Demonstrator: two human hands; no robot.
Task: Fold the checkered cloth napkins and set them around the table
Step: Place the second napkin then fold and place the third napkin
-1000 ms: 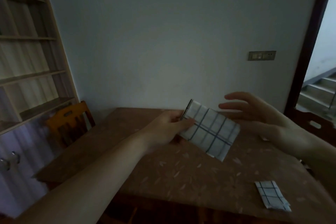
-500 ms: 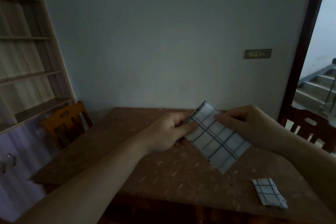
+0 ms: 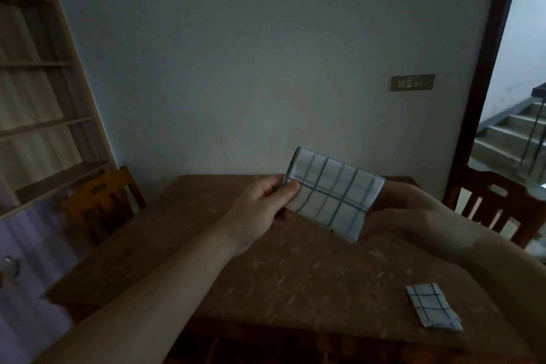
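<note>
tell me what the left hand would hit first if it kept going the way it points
Probably the far table edge, then the wall. The left hand, gripping the napkin, points forward; depth is unclear.

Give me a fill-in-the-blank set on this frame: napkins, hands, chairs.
1. The left hand pinches the held napkin at its ____ edge as the camera sees it.
2. The number of checkered napkins in view is ____.
3. The folded napkin lying on the table sits near its front-____ corner.
4. The held napkin hides the ____ of the right hand.

Missing words: left; two; right; fingertips
</note>
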